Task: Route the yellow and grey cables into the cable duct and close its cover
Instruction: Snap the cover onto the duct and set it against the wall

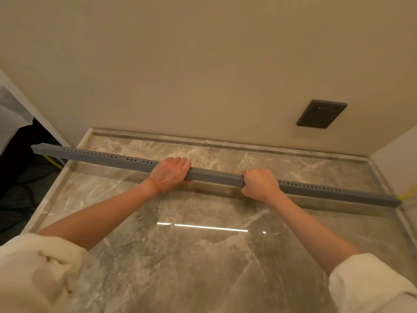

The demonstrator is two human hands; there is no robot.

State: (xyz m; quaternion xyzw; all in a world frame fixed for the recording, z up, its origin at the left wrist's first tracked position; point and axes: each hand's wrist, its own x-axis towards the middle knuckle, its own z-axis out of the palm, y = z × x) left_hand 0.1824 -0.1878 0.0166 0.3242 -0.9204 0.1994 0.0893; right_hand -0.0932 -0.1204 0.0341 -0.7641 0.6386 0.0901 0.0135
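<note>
A long grey cable duct (pixel 101 157) with a row of small holes lies slantwise across the marble counter, from the left edge to the right wall. My left hand (pixel 170 173) grips it near the middle, fingers curled over its far side. My right hand (pixel 259 184) grips it a little to the right, fingers wrapped round it. A yellow cable shows at the duct's right end (pixel 406 195) and another stretch below its left end (pixel 53 162). The duct's top looks covered. No grey cable is visible.
The marble counter (pixel 203 256) has a raised step (pixel 225 154) at the back against a beige wall. A dark wall socket (pixel 321 114) sits at the upper right. A white wall stands at the right, and a dark gap drops off past the counter's left edge.
</note>
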